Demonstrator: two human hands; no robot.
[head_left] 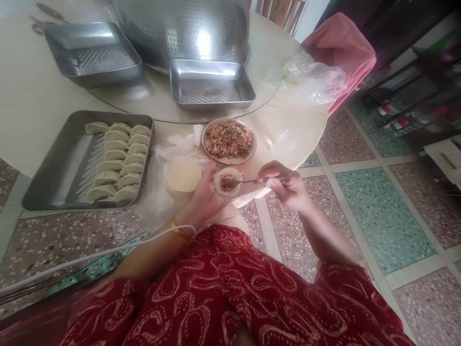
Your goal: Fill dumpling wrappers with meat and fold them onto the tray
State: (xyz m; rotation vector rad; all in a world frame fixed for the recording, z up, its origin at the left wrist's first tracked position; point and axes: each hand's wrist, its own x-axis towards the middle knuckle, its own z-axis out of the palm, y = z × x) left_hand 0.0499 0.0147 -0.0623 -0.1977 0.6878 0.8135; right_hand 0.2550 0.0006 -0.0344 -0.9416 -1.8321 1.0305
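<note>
Cupped in my left hand [209, 194] is a round dumpling wrapper [234, 190] with a small mound of meat filling [226, 181] at its middle. My right hand [284, 185] grips the handle of a thin metal utensil [248, 181]; its tip touches the filling, and its end shape is hard to make out. Just beyond both hands sits a bowl of minced filling [229, 139]. A stack of round wrappers [184, 178] lies on clear plastic beside my left hand. Folded dumplings [115, 154] stand in rows in a metal tray [65, 158] at the left.
Two more metal trays [95, 77] [212, 103] stand farther back, near a large perforated metal pot [183, 33]. A crumpled plastic bag [317, 79] lies at the table's right edge by a pink-covered chair [342, 43]. A white cable [108, 251] crosses my left wrist.
</note>
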